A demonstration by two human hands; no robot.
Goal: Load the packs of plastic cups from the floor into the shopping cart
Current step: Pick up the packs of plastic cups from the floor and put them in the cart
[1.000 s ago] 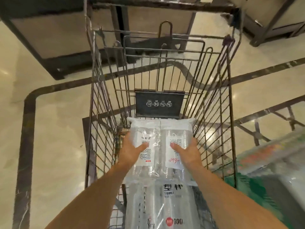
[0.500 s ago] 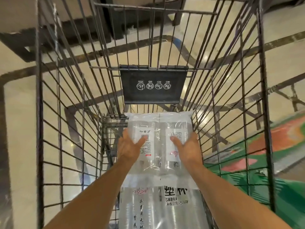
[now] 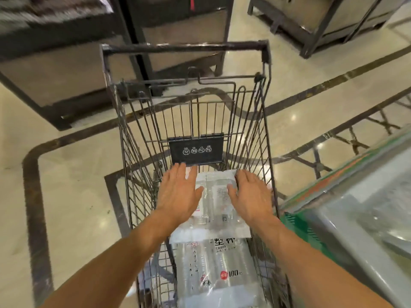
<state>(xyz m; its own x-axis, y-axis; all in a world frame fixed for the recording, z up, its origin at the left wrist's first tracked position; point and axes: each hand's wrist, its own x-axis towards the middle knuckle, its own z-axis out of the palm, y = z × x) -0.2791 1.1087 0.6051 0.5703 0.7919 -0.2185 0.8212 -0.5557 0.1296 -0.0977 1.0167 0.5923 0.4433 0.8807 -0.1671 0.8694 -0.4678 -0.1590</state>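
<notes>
Gleaming cream floor (image 3: pixel 73 187), shopping cart (image 3: pixel 184 48), dark shelving (image 3: pixel 66 70).

- 1 shopping cart (image 3: pixel 182 48) of dark wire.
- 2 packs of plastic cups inside it: the far pack (image 3: pixel 214 197) and the near pack (image 3: pixel 213 274).
- 2 bare hands over the far pack: left hand (image 3: pixel 178 194), right hand (image 3: pixel 251 196).
- 1 black panel (image 3: pixel 195 155) on the cart's end wall, with 4 round white symbols.
- 3 dark display stands beyond: left stand (image 3: pixel 66 70), middle stand (image 3: pixel 184 30), right stand (image 3: pixel 322 16).
- 1 glass-topped chest (image 3: pixel 367 207) at the right.
</notes>
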